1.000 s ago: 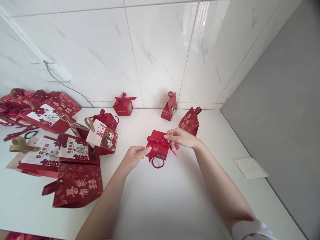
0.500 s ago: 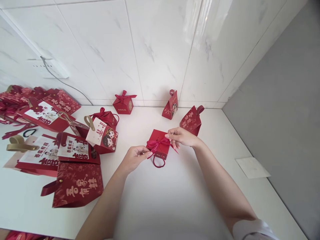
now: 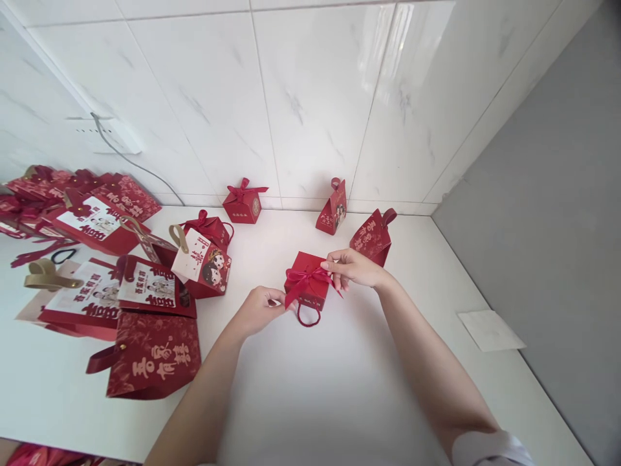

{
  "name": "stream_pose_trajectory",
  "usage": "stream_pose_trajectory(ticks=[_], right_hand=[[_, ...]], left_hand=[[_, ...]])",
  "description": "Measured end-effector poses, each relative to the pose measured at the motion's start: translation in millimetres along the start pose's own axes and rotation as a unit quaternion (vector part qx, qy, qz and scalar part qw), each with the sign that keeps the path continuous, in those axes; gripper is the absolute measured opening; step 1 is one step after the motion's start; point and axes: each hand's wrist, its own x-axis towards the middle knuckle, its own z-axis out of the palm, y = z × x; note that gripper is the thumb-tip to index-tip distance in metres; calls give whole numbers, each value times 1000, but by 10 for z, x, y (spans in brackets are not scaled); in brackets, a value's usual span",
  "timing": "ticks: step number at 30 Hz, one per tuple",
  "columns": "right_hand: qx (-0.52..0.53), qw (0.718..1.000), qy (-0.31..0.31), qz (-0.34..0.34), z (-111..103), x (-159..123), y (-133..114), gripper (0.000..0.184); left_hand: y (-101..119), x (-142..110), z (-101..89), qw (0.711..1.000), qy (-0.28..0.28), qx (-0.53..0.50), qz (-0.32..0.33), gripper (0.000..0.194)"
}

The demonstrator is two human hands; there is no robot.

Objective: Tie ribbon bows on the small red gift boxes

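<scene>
A small red gift box (image 3: 305,266) sits on the white table (image 3: 339,388) in the middle of the view. A red ribbon (image 3: 303,283) crosses its top, and a loop of cord hangs at its near side. My left hand (image 3: 259,309) pinches the ribbon's left end by the box's near-left corner. My right hand (image 3: 353,268) pinches the ribbon's right end at the box's right edge. Both hands have their fingers closed on the ribbon.
Three folded red boxes (image 3: 242,201) (image 3: 333,207) (image 3: 372,237) stand near the tiled wall. Several flat red gift bags (image 3: 150,355) and boxes lie stacked at the left. A white paper square (image 3: 490,330) lies at the right edge, next to a grey wall.
The ribbon has been drawn tighter across the box top. My left hand has pulled slightly left and toward me with its end; my right hand has barely moved.
</scene>
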Motion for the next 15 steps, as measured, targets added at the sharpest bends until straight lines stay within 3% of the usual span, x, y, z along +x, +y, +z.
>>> stream_pose_trajectory(ticks=[3,7,9,12,15], right_hand=[[-10,1000,0,7,-9,-48,-49,44],[-50,997,60,-3,-32,-111,-109,42],[-101,989,110,-3,-28,-159,-161,38],[-177,976,123,-27,50,-269,-299,34],[-156,986,30,-42,226,-387,-461,30]], left_hand=[[84,-82,-187,998,-20,57,-3,24],[279,-93,-345,986,126,112,-5,29],[372,-25,-356,984,143,104,21,35],[438,135,-354,994,54,69,66,37],[401,297,-377,996,-36,34,73,30]])
